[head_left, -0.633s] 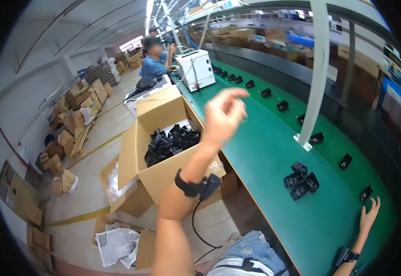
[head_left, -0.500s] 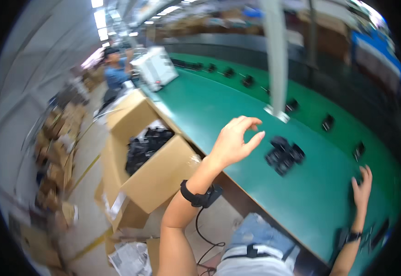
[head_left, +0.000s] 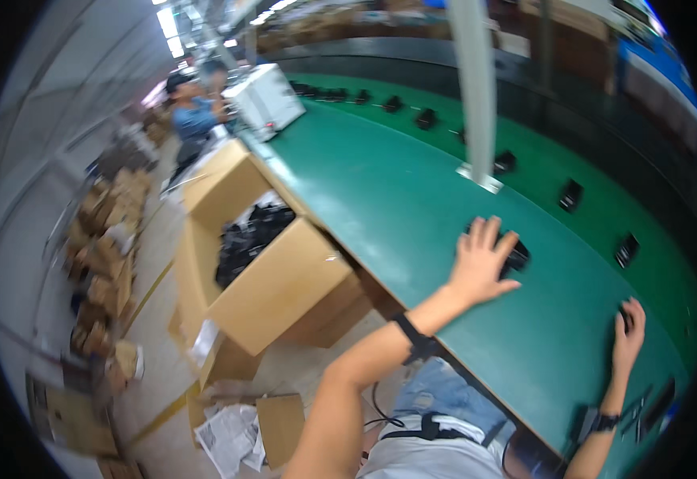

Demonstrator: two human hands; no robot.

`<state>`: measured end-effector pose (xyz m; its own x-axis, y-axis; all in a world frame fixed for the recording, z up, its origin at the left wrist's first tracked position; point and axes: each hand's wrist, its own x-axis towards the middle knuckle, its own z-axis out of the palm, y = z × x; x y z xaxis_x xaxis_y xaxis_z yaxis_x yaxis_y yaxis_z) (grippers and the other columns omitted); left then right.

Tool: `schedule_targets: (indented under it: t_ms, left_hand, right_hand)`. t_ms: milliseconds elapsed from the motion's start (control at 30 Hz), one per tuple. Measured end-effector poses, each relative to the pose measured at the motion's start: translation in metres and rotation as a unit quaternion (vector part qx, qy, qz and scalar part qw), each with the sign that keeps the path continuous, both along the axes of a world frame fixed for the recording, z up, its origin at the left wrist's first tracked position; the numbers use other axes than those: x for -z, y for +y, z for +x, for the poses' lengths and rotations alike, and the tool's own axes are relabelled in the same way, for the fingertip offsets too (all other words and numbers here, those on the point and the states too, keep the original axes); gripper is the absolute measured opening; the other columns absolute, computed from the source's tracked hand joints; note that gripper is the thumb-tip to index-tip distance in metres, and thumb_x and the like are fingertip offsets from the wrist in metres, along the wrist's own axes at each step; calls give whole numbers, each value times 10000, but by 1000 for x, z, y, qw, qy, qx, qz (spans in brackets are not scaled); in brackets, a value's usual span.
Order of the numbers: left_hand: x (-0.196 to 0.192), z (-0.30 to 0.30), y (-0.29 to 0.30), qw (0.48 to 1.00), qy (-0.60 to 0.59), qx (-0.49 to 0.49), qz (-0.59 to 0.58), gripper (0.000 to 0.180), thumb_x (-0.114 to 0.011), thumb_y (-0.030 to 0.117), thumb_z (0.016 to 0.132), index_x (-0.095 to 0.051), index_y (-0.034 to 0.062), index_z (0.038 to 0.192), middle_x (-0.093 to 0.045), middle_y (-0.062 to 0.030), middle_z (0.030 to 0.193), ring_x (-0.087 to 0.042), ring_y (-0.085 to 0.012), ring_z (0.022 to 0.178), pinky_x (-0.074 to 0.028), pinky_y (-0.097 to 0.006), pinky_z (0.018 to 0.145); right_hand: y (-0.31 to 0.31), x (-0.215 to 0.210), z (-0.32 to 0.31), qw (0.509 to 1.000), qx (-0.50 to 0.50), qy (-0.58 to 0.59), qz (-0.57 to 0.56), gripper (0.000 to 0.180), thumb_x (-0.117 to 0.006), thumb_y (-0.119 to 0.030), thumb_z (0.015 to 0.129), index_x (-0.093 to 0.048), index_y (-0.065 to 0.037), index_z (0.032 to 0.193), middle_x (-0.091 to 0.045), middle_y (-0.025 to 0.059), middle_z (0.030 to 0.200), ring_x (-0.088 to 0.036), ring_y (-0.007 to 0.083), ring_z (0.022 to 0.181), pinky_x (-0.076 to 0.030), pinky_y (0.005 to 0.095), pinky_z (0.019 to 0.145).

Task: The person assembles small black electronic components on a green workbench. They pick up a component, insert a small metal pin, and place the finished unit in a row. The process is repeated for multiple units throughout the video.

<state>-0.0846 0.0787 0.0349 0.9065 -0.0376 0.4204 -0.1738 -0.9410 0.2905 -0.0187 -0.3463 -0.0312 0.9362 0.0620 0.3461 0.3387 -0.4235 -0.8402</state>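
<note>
My left hand [head_left: 484,262] reaches over a small cluster of black block-shaped parts [head_left: 518,254] on the green worktable [head_left: 364,191]. Its fingers are spread and the palm faces down, hiding most of the cluster; whether it touches them I cannot tell. At the right side of the table, my right hand [head_left: 629,335] has its thumb and fingers curled round a small black part [head_left: 625,318], only partly visible. A black band circles each wrist.
Black parts [head_left: 570,194] stand spaced along the green strip [head_left: 524,191] at the far side. A pale post [head_left: 476,96] rises from the table. Left of it stands an open cardboard box [head_left: 284,287] holding black bags [head_left: 256,239]. Beyond are a white machine [head_left: 264,100] and another person [head_left: 192,116].
My left hand has moved right from above the bare tabletop to over the black cluster, its fingers spreading. My right hand's fingers have closed round a small black part.
</note>
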Motion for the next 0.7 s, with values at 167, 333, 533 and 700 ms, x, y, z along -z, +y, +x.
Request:
schedule_targets:
  t_ms: [167, 333, 533, 700]
  left_hand:
    - [15, 1, 2, 998, 54, 15, -12, 781, -786, 342, 733, -431, 101, 1385, -274, -177, 1555, -230, -453, 1437, -331, -683, 1019]
    - [12, -4, 12, 998, 37, 39, 12, 748, -771, 300, 746, -434, 102, 1384, -280, -186, 1546, -251, -457, 1425, -347, -660, 1025]
    - [-3, 6, -2, 991, -67, 118, -15, 673, -740, 195, 688, -537, 21, 1305, -490, -258, 1347, -407, -457, 1316, -351, -553, 1087]
    - [3, -4, 1, 988, -113, 102, 5, 673, -675, 145, 793, -429, -53, 1388, -476, -254, 1391, -394, -461, 1330, -276, -555, 1130]
  right_hand:
    - [-1, 7, 1, 999, -3, 25, -23, 258, -567, -13, 902, -593, -1, 1158, -488, 121, 1391, -492, 234, 1273, -380, 372, 1086]
    - [-4, -31, 10, 995, -41, 80, -35, 298, -570, -42, 899, -570, -11, 1196, -507, 99, 1365, -512, 213, 1228, -406, 334, 1022]
    - [-58, -76, 76, 985, 38, 17, -168, 296, -650, -132, 885, -650, -6, 1153, -661, 119, 1107, -634, 222, 1025, -496, 342, 898]
    - [-122, -68, 125, 883, 264, 87, -378, 477, -666, -350, 779, -680, -8, 1112, -641, 262, 1118, -586, 393, 1120, -477, 452, 983]
